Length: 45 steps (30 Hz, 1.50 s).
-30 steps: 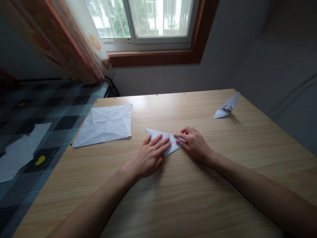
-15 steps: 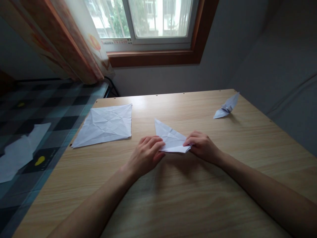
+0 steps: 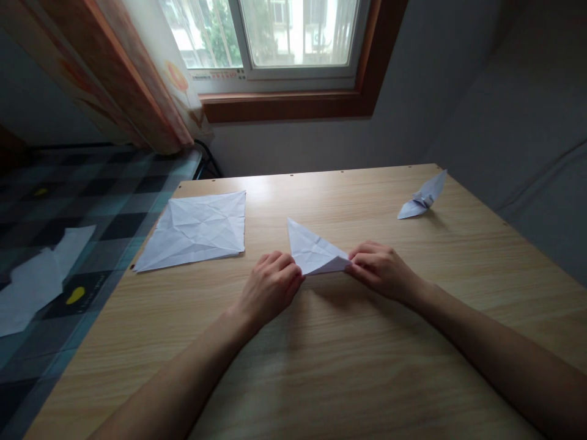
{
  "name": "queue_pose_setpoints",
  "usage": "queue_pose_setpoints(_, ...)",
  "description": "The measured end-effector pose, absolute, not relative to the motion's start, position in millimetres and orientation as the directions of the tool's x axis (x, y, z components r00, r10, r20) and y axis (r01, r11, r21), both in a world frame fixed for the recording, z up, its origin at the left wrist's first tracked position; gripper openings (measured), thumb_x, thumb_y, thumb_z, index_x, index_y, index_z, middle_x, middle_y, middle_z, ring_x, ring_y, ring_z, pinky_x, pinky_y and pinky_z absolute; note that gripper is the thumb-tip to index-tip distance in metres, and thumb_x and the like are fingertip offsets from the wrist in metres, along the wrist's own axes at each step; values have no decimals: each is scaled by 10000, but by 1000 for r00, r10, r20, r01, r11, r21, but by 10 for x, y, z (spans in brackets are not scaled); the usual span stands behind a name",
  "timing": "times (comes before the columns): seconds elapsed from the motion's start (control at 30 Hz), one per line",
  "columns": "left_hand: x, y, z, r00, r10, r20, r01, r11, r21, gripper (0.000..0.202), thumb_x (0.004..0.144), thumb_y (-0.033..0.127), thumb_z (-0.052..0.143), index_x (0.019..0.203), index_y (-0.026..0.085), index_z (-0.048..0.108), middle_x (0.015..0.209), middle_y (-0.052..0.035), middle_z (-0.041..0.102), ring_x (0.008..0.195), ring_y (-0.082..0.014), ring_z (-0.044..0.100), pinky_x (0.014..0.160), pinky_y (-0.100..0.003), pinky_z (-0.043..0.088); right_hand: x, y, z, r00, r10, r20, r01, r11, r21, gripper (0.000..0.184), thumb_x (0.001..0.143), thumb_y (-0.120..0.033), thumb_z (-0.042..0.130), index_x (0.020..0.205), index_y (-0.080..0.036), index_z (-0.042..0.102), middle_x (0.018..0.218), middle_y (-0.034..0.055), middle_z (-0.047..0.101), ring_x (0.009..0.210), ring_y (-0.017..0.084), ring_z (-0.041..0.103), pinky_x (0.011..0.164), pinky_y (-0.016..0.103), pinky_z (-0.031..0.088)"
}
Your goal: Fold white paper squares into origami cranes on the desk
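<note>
1. Gripping the paper [image 3: 314,245] by its near left corner, the left hand [image 3: 273,282] was curled narrow, thumb and fingers together.
2. The right hand [image 3: 380,269] pinched the right corner between narrowed fingertips; holding both ends probably served to steady the piece and stop it turning.
3. This paper was between the hands, around the middle of the table [image 3: 348,360], one point facing away from the person. Shadow under its near edge suggested that side was lifted, likely so the fingers could get beneath the layers.
4. A creased sheet [image 3: 202,226] lay flat at the table's left, apart from the hands, perhaps for elbow room.
5. A folded figure [image 3: 422,198] sat near the far right corner, seemingly out of reach of stray knocks.
</note>
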State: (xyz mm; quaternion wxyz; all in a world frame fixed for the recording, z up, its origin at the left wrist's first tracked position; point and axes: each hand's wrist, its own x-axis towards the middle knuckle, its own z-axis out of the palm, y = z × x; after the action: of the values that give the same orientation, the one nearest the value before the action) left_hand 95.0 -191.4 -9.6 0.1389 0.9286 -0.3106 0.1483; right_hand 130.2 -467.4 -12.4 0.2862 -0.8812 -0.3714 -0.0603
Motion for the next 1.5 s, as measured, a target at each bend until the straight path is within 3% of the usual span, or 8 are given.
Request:
queue_pose_setpoints(0.27, 943, -2018, -73, 872, -414, 262, -469, -859, 205, 326, 957, 308, 453, 704, 172, 606, 768, -59, 619, 767, -199, 533, 757, -361, 414, 1356, -4455, -134, 895, 409, 178, 446, -813, -375, 299, 943, -358, 520, 711, -191, 607, 756, 39, 636, 730, 184, 571, 666, 283, 367)
queue_pose_setpoints(0.63, 924, -2064, -86, 886, -419, 198, -446, -887, 120, 235, 893, 254, 483, 710, 185, 613, 793, -66, 610, 830, -235, 543, 775, -396, 410, 1372, -4348, -103, 920, 381, 92, 389, -860, -331, 237, 903, -366, 598, 737, -199, 616, 805, 46, 657, 788, 209, 583, 702, 306, 370)
queue_pose_setpoints(0.73, 905, -2056, -72, 878, -424, 222, -449, -890, 77, 137, 844, 228, 507, 833, 168, 630, 916, -106, 631, 902, -268, 552, 809, -420, 421, 1368, -4351, -117, 917, 386, 97, 396, -856, -333, 228, 903, -358, 606, 740, -198, 610, 816, 44, 653, 811, 214, 581, 725, 310, 373)
queue_pose_setpoints(0.83, 902, -2051, -63, 824, -510, 248, -541, -838, 73, 352, 870, 266, 507, 1190, 140, 582, 1306, -158, 554, 1214, -324, 473, 997, -475, 355, 1364, -4356, -130, 913, 393, 108, 406, -855, -322, 217, 903, -346, 609, 746, -196, 606, 819, 49, 647, 821, 218, 575, 733, 315, 371)
queue_pose_setpoints(0.93, 918, -2044, -80, 742, -653, 148, -667, -741, 75, 549, 948, 439, 443, 1434, 189, 390, 1526, -111, 370, 1415, -314, 285, 1130, -499, 197, 1364, -4358, -155, 909, 399, 120, 417, -857, -303, 211, 901, -345, 613, 755, -194, 602, 818, 51, 645, 815, 219, 568, 727, 318, 365)
queue_pose_setpoints(1.1, 931, -2028, -122, 743, -670, 18, -668, -739, 85, 699, 930, 633, 355, 1495, 226, 298, 1551, -107, 326, 1445, -304, 250, 1154, -517, 143, 1364, -4381, -180, 903, 404, 145, 429, -851, -301, 224, 905, -360, 607, 754, -196, 589, 829, 46, 643, 826, 222, 562, 726, 324, 349)
queue_pose_setpoints(1.33, 919, -2016, -120, 745, -667, 12, -665, -741, 96, 691, 922, 651, 357, 1496, 272, 300, 1571, -91, 279, 1447, -329, 240, 1151, -550, 133, 1367, -4623, -116, 927, 362, 99, 375, -884, -279, 306, 865, -406, 652, 660, -198, 561, 793, 29, 630, 809, 218, 547, 714, 326, 301)
queue_pose_setpoints(1.5, 915, -2019, -95, 749, -663, -6, -658, -745, 109, 666, 934, 636, 348, 1498, 286, 294, 1574, -87, 269, 1446, -334, 242, 1143, -567, 137, 1445, -4776, -79, 943, 333, 21, 318, -877, -360, 255, 815, -408, 676, 696, -200, 589, 758, 6, 631, 774, 202, 561, 696, 312, 310)
